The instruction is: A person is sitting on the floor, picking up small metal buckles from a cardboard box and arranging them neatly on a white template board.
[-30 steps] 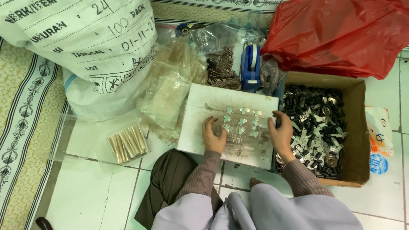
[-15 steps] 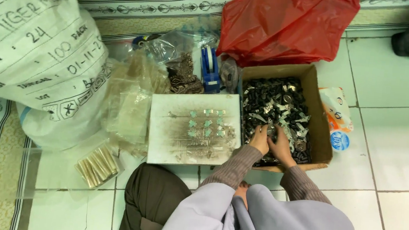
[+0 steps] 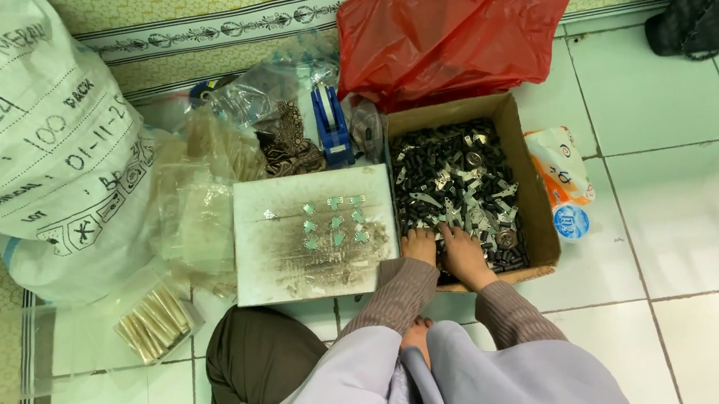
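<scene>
Grip unclear: both hands [image 3: 447,250] fingertips buried in parts [image 3: 458,181].

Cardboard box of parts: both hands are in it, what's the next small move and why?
Probably pinch up a few small metal parts and carry them left to the white board. Both the left hand and right hand rest in the cardboard box, and the board already holds rows of small pieces with bare space below.

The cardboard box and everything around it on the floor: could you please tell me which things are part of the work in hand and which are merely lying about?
In use:
- cardboard box of small metal parts
- left hand and right hand, both in the box
- white board with a few metal pieces

Lying about:
- red plastic bag
- white sack
- blue tape dispenser
- black bag
</scene>
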